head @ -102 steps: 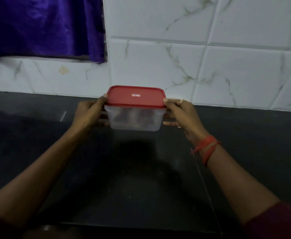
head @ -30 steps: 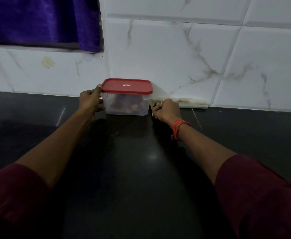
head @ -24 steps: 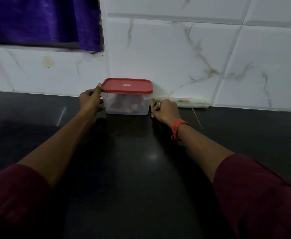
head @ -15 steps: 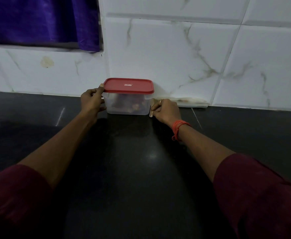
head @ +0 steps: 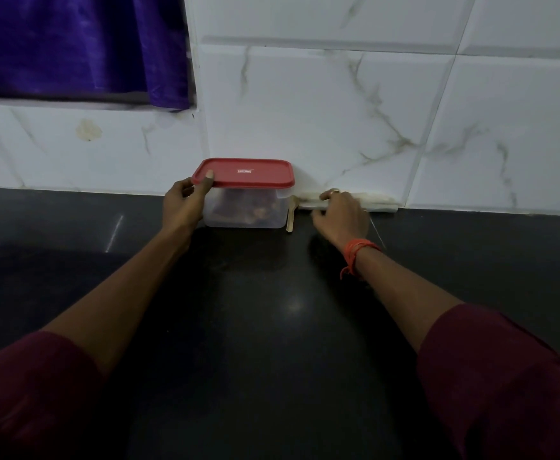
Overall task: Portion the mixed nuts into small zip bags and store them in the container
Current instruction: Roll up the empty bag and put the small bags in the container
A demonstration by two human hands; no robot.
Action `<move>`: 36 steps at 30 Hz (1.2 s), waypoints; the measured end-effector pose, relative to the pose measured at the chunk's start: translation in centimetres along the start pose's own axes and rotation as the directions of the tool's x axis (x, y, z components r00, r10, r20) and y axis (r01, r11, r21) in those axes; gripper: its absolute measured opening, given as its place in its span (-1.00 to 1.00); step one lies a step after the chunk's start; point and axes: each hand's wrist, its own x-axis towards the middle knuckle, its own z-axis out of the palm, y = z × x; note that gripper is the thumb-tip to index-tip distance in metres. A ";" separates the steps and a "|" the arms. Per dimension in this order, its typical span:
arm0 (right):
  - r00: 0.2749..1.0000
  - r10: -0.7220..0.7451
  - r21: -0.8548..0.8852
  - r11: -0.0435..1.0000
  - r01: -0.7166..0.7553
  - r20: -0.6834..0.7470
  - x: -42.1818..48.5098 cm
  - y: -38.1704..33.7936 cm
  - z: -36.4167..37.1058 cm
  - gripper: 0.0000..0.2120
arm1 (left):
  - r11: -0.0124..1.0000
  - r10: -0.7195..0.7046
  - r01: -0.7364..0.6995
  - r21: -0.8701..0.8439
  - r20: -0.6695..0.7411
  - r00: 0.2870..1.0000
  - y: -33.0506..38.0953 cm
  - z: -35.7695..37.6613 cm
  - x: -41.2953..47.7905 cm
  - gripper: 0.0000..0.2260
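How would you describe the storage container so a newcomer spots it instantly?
Follow the black countertop back to the white marble-tiled wall, below-right of the purple curtain. There stands the container, the left hand gripping its left end. Its red lid over a clear body sets it apart from the thin pale spoon beside it.

A: Containers?
B: One container (head: 245, 212), one red lid (head: 243, 172) on it.
A: Utensils?
B: One pale spoon (head: 291, 218), just right of the container.
A: Hands?
B: Two: left hand (head: 184, 207) at the container's left side, right hand (head: 340, 216) to its right.
A: Rest?
B: One orange wristband (head: 358, 254), one purple curtain (head: 79, 48) up-left of the container.
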 end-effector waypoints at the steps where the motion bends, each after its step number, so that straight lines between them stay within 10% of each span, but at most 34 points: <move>1: 0.999 0.052 -0.044 0.998 -0.051 0.015 0.4 0.9 -0.2 -0.58 | 1.000 0.000 0.000 0.011 0.014 1.000 -0.1 0.2 -0.1 -0.43; 4: 0.981 0.188 -0.143 0.973 -0.181 0.037 1.3 4.0 -0.5 -0.46 | 0.991 0.105 -0.096 0.094 -0.097 0.990 0.0 0.4 -1.4 -0.38; 7: 0.981 0.196 -0.133 0.972 -0.195 0.000 1.8 6.7 -1.0 -0.45 | 0.775 0.618 -0.545 0.319 -0.204 0.759 1.7 1.2 -3.7 -0.61; 10: 0.983 0.183 -0.117 0.976 -0.186 -0.029 1.9 8.8 -1.8 -0.45 | 0.456 0.804 -0.854 0.251 0.296 0.516 3.9 4.6 -6.6 -0.79; 12: 0.979 0.202 -0.102 0.974 -0.201 -0.006 2.0 9.8 -2.5 -0.45 | 0.420 0.716 -0.886 0.198 0.528 0.457 4.3 7.7 -8.4 -0.77; 19: 0.962 0.245 -0.047 0.969 -0.241 0.121 2.4 12.0 -3.6 -0.39 | 0.302 0.111 -0.792 0.530 0.806 0.582 2.0 15.8 -8.5 -0.29; 36: 0.978 0.135 -0.171 0.979 -0.108 0.157 2.8 12.0 -2.5 -0.46 | 0.275 0.003 -0.723 0.634 0.751 0.660 -0.1 17.5 -7.3 -0.30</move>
